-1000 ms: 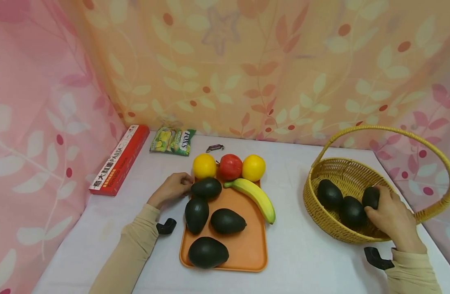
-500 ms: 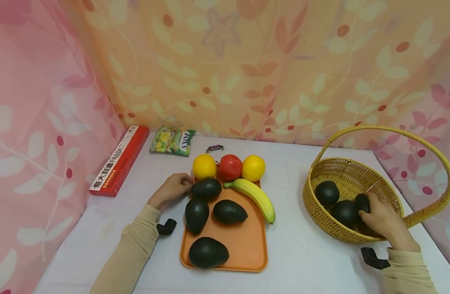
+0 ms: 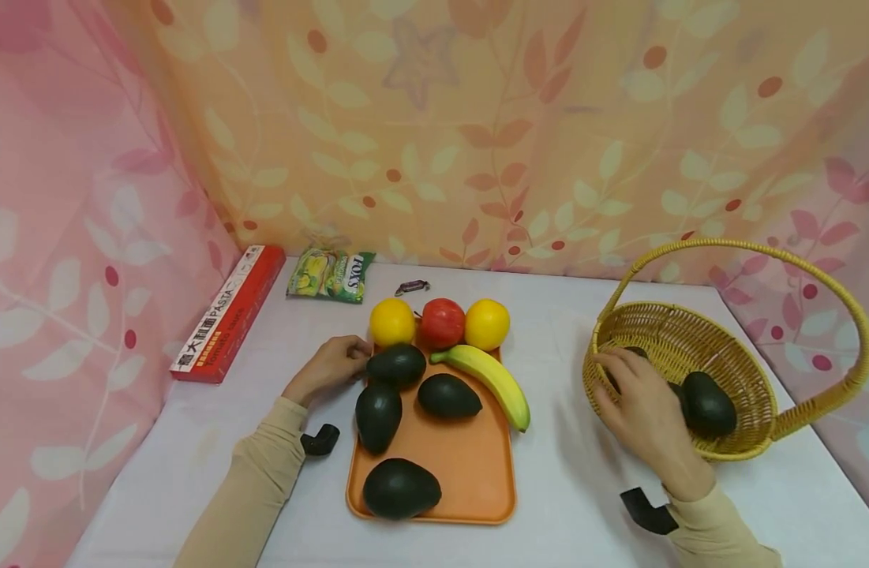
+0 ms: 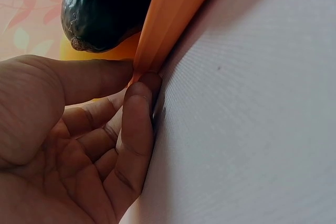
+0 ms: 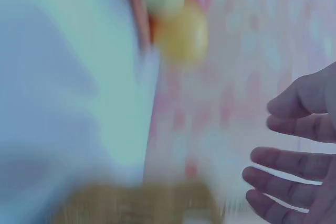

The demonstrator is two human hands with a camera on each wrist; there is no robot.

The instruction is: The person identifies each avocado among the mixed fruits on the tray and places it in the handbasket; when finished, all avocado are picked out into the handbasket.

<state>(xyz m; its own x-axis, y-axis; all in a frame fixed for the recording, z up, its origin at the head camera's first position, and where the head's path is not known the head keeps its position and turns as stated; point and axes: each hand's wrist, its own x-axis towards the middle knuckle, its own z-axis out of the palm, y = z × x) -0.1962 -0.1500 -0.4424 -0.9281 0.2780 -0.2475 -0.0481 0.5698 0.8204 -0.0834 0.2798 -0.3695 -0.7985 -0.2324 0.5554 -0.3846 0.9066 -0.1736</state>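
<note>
In the head view my left hand point(image 3: 331, 368) is at the left edge of the orange tray point(image 3: 477, 481). The left wrist view shows its thumb and fingertips pinching the tray's rim point(image 4: 163, 24). Several dark green avocados point(image 3: 402, 489) lie on the tray beside a banana point(image 3: 487, 383). Over the left rim of the yellow wicker basket point(image 3: 754, 379) hovers my right hand point(image 3: 643, 414), fingers spread and holding nothing. Inside the basket an avocado point(image 3: 709, 404) shows plainly at the right, while others are partly hidden by the hand.
A red apple point(image 3: 443, 323) sits between two yellow round fruits point(image 3: 393, 322) at the tray's far end. Behind are a small wrapped candy point(image 3: 413, 287) and a green FOX'S bag point(image 3: 330, 274). A red pasta box point(image 3: 228, 315) lies at left. The basket's handle point(image 3: 747, 248) arches high.
My right hand has let go of the avocado in the basket and moved left to the rim. One avocado on the tray has shifted slightly away and right. The left hand stays at the tray.
</note>
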